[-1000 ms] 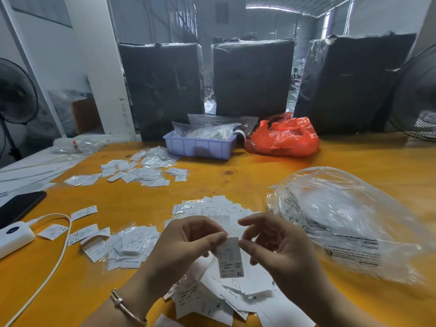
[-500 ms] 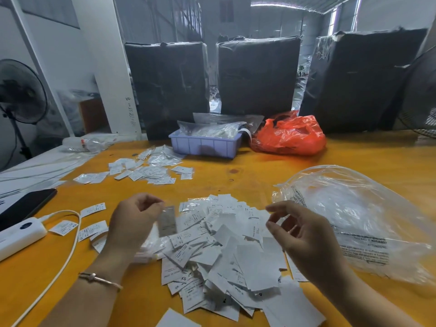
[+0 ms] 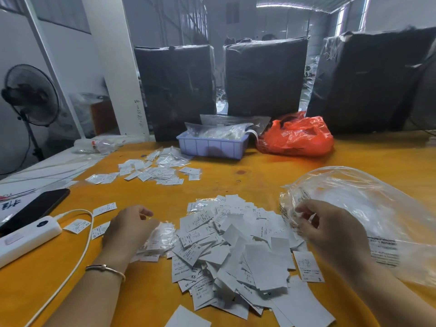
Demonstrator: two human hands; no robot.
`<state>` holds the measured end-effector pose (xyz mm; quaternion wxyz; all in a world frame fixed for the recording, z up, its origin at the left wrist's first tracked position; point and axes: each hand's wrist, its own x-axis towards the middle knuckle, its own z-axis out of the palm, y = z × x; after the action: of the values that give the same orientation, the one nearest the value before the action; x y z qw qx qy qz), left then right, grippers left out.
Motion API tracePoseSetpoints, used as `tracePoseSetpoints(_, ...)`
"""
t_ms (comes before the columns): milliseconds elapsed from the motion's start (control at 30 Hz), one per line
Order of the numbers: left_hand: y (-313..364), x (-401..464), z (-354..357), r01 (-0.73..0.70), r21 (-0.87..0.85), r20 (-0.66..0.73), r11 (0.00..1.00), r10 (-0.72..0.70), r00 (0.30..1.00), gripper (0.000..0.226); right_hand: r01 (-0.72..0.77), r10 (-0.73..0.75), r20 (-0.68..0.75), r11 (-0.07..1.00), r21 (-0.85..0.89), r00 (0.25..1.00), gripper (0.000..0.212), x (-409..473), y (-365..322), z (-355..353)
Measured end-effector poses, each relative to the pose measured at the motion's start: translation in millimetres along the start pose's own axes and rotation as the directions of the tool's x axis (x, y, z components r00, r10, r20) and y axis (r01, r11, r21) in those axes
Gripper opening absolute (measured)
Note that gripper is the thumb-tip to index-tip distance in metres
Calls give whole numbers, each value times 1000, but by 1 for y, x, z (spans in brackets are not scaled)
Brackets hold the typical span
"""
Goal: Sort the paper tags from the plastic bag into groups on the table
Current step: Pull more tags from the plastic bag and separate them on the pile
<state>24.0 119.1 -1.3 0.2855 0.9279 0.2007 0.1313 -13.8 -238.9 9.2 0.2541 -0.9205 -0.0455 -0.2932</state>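
Head view
Bench: a big orange wooden bench (image 3: 259,175) carries all the things.
Big pile: a heap of small white paper tags (image 3: 236,246) lies in the middle near the front edge, between the two hands.
Left hand: the left hand (image 3: 128,228) rests on a small heap of tags in clear crinkly wrap (image 3: 160,239), at the left side of the big pile. Its fingers are curled down, but I cannot tell if its grip is on a tag.
Bracelet: a thin metal bracelet (image 3: 106,269) sits on the left wrist.
Right hand: the right hand (image 3: 330,228) is at the mouth of the big clear plastic bag (image 3: 368,208), near the right edge. Its finger grip looks pinched on the bag's rim.
Far group: a group of white tags (image 3: 153,171) lies toward the back, left of the middle.
Loose tags: a few single tags (image 3: 103,208) lie near the left edge.
Box: a white box with a white cord (image 3: 26,237) lies by the left edge, with a flat black phone (image 3: 35,208) just behind it.
Tray: a pale purple plastic tray (image 3: 212,145) sits at the back edge.
Red bag: a crumpled red plastic bag (image 3: 297,135) sits just right of the tray.
Behind: three big black wrapped bundles (image 3: 264,76) stand past the back edge, and a black fan (image 3: 30,95) stands off to the left.
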Motion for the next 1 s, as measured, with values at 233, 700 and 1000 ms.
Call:
tracePoseSetpoints(233, 25, -23, 2, -119, -186, -59, 975, 110, 992, 8, -167, 182, -2, 900, -403, 983, 19, 15, 24, -23)
tracePoseSetpoints(700, 55, -61, 24, -289, -364, 65, 886, 333, 941, 14, -168, 250, 80, 824, -541, 965, 22, 17, 43, -16)
tracePoseSetpoints(1000, 55, -62, 26, -285, -369, 106, 885, 344, 933, 16, -268, 286, -29, 854, -447, 958, 15, 19, 35, -17)
